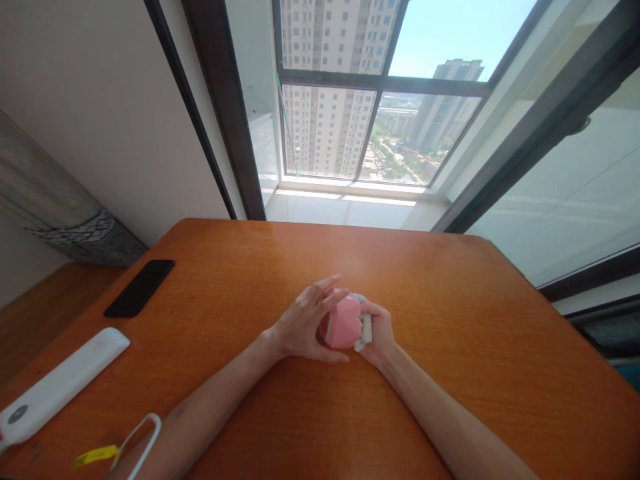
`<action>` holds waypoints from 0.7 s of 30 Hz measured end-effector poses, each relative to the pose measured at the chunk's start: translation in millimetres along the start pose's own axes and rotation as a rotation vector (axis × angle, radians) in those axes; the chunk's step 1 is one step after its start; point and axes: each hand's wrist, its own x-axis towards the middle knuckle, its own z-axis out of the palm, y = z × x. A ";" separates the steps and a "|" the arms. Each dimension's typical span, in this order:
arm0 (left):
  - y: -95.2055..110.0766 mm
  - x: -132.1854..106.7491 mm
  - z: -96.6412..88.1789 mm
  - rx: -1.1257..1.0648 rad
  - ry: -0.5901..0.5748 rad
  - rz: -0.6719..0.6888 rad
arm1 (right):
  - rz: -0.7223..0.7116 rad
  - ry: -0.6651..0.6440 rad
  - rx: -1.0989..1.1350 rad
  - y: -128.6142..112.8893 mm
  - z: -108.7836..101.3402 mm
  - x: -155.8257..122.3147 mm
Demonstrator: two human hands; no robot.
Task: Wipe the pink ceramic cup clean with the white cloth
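Pink object: The small pink object [344, 325] was between the hands, near the middle of the desk [450, 407].
Right hand: The right hand [379, 331] grasped a pale grey cloth [367, 329] against the pink object's right side.
Left hand: The left hand [313, 319] curved around its left side, fingers spread, without a closed grip.
Far edge: It ran well beyond the hands, rounded at both corners, below the window [383, 81].
Room: Wood surface spread from the hands to the far and right edges.
Left edge: A black phone [140, 288] lay near it, with a long white device [65, 387] nearer the viewer.
Writing: Any print on the yellow tag [97, 455] or the device's dark oval mark was too small to read.
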 end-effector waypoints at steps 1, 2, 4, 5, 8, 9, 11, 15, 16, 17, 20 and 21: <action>-4.3 -1.4 -1.9 0.031 -0.012 0.073 | 0.009 0.008 0.009 -0.3 0.8 -0.4; -8.0 -2.5 -3.7 0.056 -0.025 0.137 | 0.021 0.016 0.018 -0.8 1.8 -0.8; -13.2 -3.5 -6.1 0.085 -0.043 0.223 | 0.045 0.031 0.033 -1.8 3.6 -1.6; -14.5 -3.4 -6.4 0.089 -0.040 0.246 | 0.057 0.036 0.037 -2.2 4.5 -2.0; -13.5 -1.1 -4.3 0.072 0.019 0.275 | 0.082 0.037 0.033 -3.2 6.6 -3.1; -11.9 0.1 -3.2 0.066 0.044 0.270 | 0.087 0.035 0.032 -3.4 7.2 -3.5; -7.3 2.5 -1.6 0.066 0.078 0.244 | 0.098 0.029 0.023 -3.7 8.3 -4.2; 2.9 5.2 -0.5 0.094 0.095 0.166 | 0.114 0.023 0.000 -3.8 8.7 -5.0; 5.0 5.4 -0.4 0.094 0.092 0.140 | 0.113 0.019 0.000 -3.9 8.5 -5.2; 7.0 5.5 -0.3 0.089 0.088 0.111 | 0.113 0.015 0.002 -4.0 8.4 -5.4; 12.4 6.7 0.1 0.069 0.066 0.021 | 0.116 0.014 0.012 -4.4 8.8 -6.2; 14.4 7.7 0.2 0.061 0.054 -0.007 | 0.117 0.016 0.017 -4.5 9.3 -6.4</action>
